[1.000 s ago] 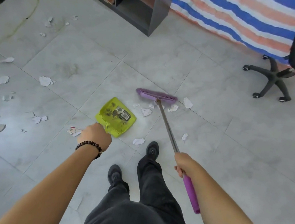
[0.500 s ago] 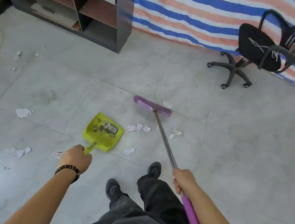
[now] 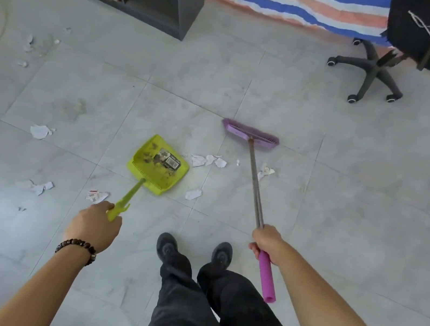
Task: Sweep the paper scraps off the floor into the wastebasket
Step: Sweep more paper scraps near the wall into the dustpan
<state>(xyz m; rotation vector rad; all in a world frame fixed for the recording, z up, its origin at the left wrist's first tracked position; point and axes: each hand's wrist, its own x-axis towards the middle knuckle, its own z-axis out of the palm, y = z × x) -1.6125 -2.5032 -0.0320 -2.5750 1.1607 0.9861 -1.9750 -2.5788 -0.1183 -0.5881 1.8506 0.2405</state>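
Paper scraps [image 3: 208, 160] — ahead, between both hands [image 3: 94, 223].

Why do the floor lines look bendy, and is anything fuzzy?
Head view: the wide lens bows the lines of the floor near the edges and tilts the shelf; the shelf and the chair at the top are a little smeared; the dustpan and broom in the middle look sharper; the light is soft, with only faint shadows.

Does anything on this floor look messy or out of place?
Yes: torn paper scraps litter the tiles, mostly left of the yellow dustpan, a few between it and the purple broom head. Nothing looks broken.
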